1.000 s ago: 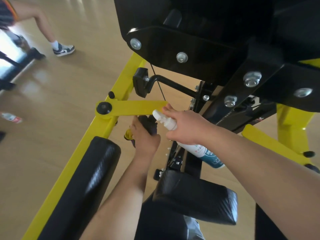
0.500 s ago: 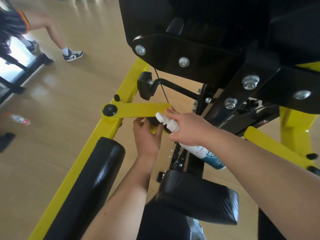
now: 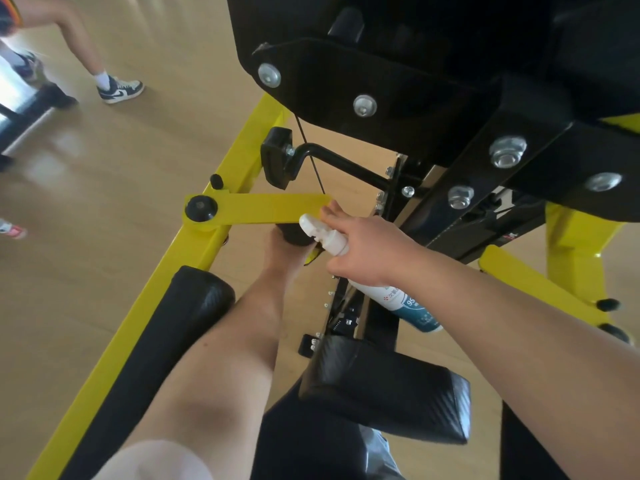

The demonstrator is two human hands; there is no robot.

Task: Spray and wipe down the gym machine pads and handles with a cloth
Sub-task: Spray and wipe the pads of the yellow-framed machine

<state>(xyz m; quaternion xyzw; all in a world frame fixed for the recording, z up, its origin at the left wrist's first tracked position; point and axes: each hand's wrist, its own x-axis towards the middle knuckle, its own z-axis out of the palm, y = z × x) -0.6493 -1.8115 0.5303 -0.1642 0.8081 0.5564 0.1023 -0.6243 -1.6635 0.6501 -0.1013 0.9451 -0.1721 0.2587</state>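
**Room, background only**

Floor [image 3: 121, 237]: pale wood, glossy, carries soft glare patches toward the left. Strong brightness at far left edge [image 3: 7, 83]; source unclear. Dark low equipment base [image 3: 38, 105] just beside that glare. Upper left: another person's bare leg [image 3: 74, 32], white sock, dark-and-white sneaker [image 3: 119, 90] on the floor. Small bottle [image 3: 12, 231], red label, lying at left edge.

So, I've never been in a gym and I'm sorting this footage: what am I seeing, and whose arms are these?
The camera sits on a person's head, looking down, so both arms are theirs. Ahead is a gym machine: a yellow frame with black pads. The right hand holds a white spray bottle, nozzle toward a black handle under a yellow lever. The left hand grips that handle; a yellow scrap beside it may be the cloth. Another person's leg shows top left.
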